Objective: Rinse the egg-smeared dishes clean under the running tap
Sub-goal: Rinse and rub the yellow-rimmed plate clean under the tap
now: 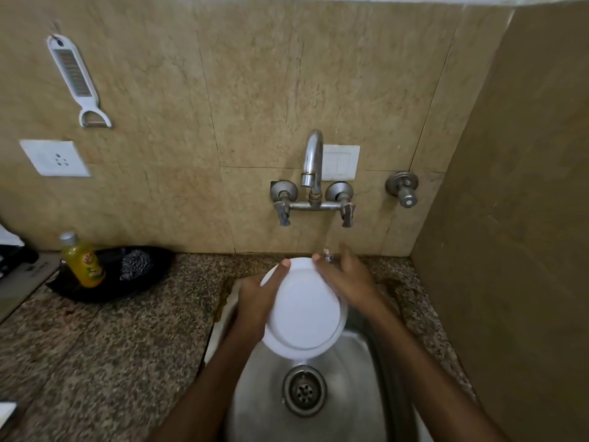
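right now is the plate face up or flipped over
Flipped: the white plate shows its underside, foot ring toward the camera, held tilted over the sink.

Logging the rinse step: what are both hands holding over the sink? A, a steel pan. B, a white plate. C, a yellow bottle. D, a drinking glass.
B: the left hand and the right hand grip a white plate by its rim above the steel sink.
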